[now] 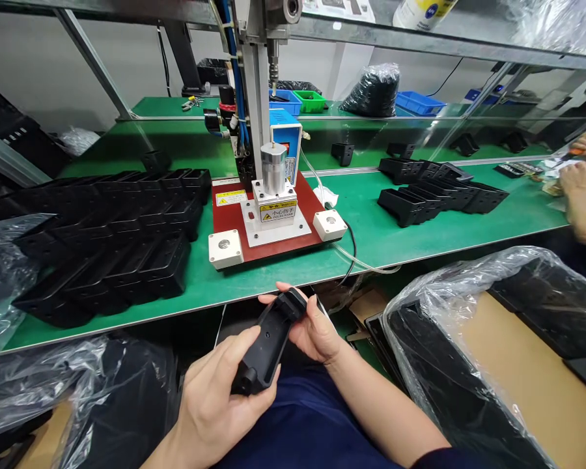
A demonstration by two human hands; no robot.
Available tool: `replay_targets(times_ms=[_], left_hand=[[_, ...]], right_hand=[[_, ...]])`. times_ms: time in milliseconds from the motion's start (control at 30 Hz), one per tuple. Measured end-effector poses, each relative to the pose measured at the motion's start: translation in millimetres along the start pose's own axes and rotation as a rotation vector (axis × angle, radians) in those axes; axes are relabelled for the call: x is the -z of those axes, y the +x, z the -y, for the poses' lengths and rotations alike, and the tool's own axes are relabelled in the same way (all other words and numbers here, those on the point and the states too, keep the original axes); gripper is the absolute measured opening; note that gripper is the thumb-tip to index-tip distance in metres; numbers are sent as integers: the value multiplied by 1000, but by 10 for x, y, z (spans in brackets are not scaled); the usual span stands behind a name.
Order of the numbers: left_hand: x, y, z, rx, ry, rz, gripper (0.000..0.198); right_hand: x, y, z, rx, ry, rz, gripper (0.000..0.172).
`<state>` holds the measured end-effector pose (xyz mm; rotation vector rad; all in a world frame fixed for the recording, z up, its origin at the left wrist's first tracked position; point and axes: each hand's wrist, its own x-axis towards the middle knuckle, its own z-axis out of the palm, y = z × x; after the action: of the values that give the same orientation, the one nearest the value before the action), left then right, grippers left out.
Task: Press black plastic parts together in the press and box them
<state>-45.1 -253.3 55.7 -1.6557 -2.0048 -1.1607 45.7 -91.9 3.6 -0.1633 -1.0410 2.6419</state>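
A long black plastic housing (269, 339) is held tilted over my lap, its hollow side facing me. My left hand (219, 384) grips the near end, with the thumb along one side. My right hand (317, 329) is closed round the far end. Just beyond, on the green bench, stands a press machine with a red base (278, 244), a metal fixture (274, 172) and two white button boxes, the left one (225, 249) and the right one (330, 223). Neither hand touches the machine.
Rows of black housings (146, 260) fill the bench at left; several more (424, 202) stand at right. Plastic-lined boxes sit below, at right (508, 345) and left (127, 384). Another person's hands (583, 176) work at the far right. A shelf (420, 42) runs overhead.
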Motion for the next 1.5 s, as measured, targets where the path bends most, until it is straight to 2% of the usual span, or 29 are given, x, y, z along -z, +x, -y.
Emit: replay_targets(times_ms=[167, 300, 367, 500, 600, 700, 800, 900, 967, 1033, 1133, 1233, 1333, 1500], left_hand=[[36, -48, 166, -70, -118, 246, 61], [29, -36, 241, -64, -85, 314, 67], [-5, -10, 232, 55, -143, 299, 63], [-92, 138, 220, 396, -417, 246, 62], [-103, 445, 286, 454, -446, 66, 46], [-59, 967, 396, 400, -415, -96, 32], [-32, 1612, 533, 304, -457, -139, 31], [-96, 2226, 732, 227, -512, -146, 30], [-194, 2548, 899, 239, -636, -166, 28], [-316, 2768, 1066, 290, -771, -179, 27], [-491, 2902, 1259, 352, -837, -166, 26], [-602, 2891, 1351, 368, -831, -158, 29], [-630, 2877, 1359, 368, -799, -173, 33], [-616, 2893, 1311, 349, -686, -185, 28]], right_hand=[[61, 73, 204, -100, -32, 2, 59], [41, 128, 351, -138, -212, -78, 44], [0, 126, 381, -77, -338, -105, 39], [-119, 75, 472, 251, -728, -142, 35], [-216, 110, 661, 463, -989, -75, 43], [-295, 344, 950, 602, -1016, 13, 37], [-351, 755, 1289, 747, -941, 47, 26], [-385, 1205, 1588, 907, -913, 26, 24], [-387, 1454, 1709, 993, -948, -26, 25], [-373, 1628, 1747, 1046, -1015, -98, 25], [-348, 1736, 1680, 1081, -1108, -198, 23], [-339, 1725, 1574, 1086, -1207, -221, 19], [-320, 1706, 1539, 1065, -1203, -209, 20], [-231, 1734, 1573, 975, -1087, -188, 24]])
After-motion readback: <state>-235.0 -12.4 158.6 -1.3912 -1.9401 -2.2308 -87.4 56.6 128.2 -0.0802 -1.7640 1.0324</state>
